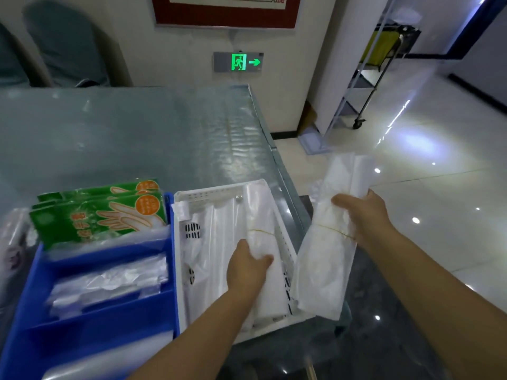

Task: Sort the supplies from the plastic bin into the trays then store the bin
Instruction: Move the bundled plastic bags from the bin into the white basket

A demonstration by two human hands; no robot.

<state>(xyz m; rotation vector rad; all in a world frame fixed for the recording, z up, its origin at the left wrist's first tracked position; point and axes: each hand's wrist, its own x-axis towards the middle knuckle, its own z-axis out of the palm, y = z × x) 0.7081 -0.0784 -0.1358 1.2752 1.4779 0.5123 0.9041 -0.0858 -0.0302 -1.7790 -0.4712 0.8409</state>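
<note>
A steel table [137, 138] stood against the wall, a blue tray [90, 322] and a white bin [208, 192] side by side at its near edge. The left hand [247, 266] gripped a white bundle [260, 223] lying in the bin — the right hand [362, 212] clutched a second bundle [326, 259] in the air, just beside the bin. Green glove packs [101, 215] filled the tray's far compartment.

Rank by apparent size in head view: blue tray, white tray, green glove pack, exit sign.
1. blue tray, partly cropped
2. white tray, close to it, so unsure
3. green glove pack
4. exit sign, farthest away
</note>
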